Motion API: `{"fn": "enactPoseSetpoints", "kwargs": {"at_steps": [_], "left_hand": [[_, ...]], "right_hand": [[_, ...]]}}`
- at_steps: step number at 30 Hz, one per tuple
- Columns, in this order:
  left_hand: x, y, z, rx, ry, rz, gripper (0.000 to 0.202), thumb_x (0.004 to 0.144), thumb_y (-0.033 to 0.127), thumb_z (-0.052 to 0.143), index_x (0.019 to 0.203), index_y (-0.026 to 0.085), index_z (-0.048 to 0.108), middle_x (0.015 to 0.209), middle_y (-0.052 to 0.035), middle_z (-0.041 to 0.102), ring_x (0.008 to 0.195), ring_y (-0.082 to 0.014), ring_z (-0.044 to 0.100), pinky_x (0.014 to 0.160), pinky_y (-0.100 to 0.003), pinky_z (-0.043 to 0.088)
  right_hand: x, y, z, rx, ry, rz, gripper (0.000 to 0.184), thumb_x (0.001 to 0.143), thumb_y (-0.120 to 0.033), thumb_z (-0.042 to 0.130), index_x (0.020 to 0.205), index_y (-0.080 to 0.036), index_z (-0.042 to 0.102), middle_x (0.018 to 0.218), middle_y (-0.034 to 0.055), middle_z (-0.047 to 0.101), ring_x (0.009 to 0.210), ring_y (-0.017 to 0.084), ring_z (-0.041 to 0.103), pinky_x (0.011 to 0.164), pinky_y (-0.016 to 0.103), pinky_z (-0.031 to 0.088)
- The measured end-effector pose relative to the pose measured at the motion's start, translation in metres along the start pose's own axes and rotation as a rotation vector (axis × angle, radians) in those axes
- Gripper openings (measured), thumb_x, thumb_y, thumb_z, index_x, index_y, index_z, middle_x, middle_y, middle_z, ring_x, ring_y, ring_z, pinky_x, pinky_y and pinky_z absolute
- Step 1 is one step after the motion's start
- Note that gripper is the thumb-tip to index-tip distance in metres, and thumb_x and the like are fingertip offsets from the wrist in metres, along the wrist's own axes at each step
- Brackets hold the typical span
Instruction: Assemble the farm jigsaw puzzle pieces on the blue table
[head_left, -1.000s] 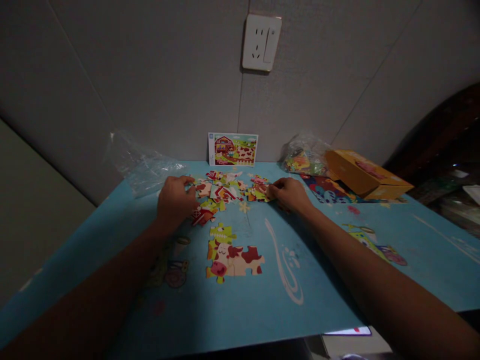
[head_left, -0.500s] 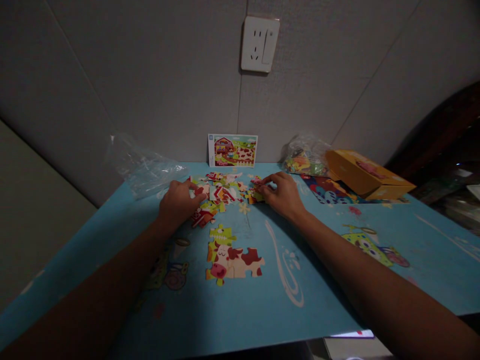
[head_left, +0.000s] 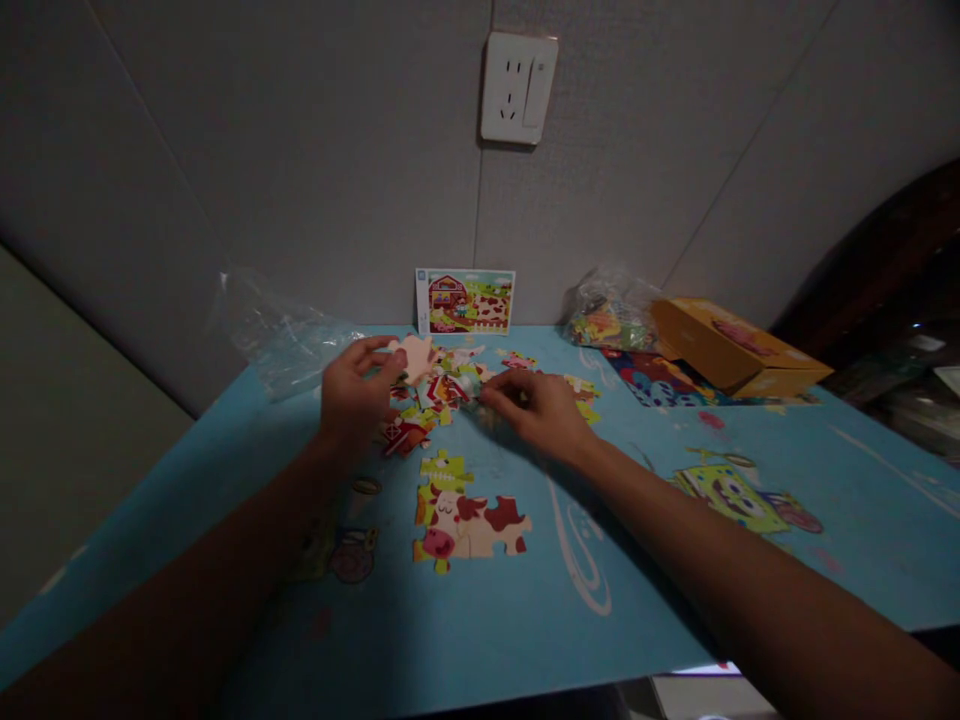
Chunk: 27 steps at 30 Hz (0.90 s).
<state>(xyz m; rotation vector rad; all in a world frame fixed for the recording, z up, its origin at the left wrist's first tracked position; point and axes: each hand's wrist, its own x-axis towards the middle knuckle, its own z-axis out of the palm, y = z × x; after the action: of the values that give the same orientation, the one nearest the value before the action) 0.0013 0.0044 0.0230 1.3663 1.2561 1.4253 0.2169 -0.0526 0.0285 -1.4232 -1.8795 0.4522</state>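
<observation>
My left hand (head_left: 361,385) pinches a pale pink puzzle piece (head_left: 411,358) and holds it up over the left side of a loose pile of puzzle pieces (head_left: 442,390). At the pile's right side, the fingers of my right hand (head_left: 534,405) are closed on a blurred, light-coloured puzzle piece (head_left: 471,384). A joined section of puzzle with a cow (head_left: 469,525) lies nearer to me, apart from both hands. Just beyond my right hand are some yellow-green puzzle pieces (head_left: 583,395), partly hidden by it.
A farm picture card (head_left: 466,302) leans on the wall behind the pile. Left of it lies a clear plastic bag (head_left: 296,345). To the right are a bag of pieces (head_left: 611,315), a yellow box (head_left: 739,345) and a colourful sheet (head_left: 649,380) on the blue table (head_left: 480,630).
My left hand has raised the pale pink piece off the pile. My right hand has moved left to the pile's middle, uncovering pieces at the right. The cow section stays put.
</observation>
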Motion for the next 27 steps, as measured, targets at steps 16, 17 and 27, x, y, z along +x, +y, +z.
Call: {"fn": "enactPoseSetpoints", "kwargs": {"at_steps": [16,17,27], "left_hand": [[-0.026,0.010,0.006,0.082,-0.529,0.086,0.021,0.079,0.033,0.064,0.091,0.017,0.056,0.077,0.0013,0.064,0.039,-0.0032,0.046,0.035,-0.015,0.037],[-0.026,0.008,0.006,0.098,-0.538,0.096,0.019,0.079,0.031,0.064,0.089,0.017,0.056,0.075,0.0018,0.064,0.041,-0.0036,0.047,0.036,-0.014,0.038],[-0.029,0.007,0.010,0.186,-0.562,0.239,0.017,0.078,0.027,0.063,0.091,0.016,0.066,0.077,-0.0013,0.066,0.061,-0.0097,0.059,0.048,-0.016,0.044]], "right_hand": [[-0.001,0.004,0.009,0.596,-0.075,0.064,0.029,0.079,-0.043,0.069,0.074,-0.018,0.055,0.066,0.0003,0.061,0.060,0.013,0.055,0.059,0.027,0.042],[-0.001,0.005,0.009,0.579,-0.062,0.064,0.028,0.080,-0.043,0.068,0.074,-0.018,0.056,0.066,0.0004,0.060,0.061,0.013,0.055,0.060,0.027,0.043],[-0.003,-0.003,0.011,0.727,-0.074,0.071,0.030,0.073,-0.035,0.074,0.095,-0.019,0.061,0.061,-0.0068,0.051,0.048,0.007,0.044,0.044,0.021,0.036]]}}
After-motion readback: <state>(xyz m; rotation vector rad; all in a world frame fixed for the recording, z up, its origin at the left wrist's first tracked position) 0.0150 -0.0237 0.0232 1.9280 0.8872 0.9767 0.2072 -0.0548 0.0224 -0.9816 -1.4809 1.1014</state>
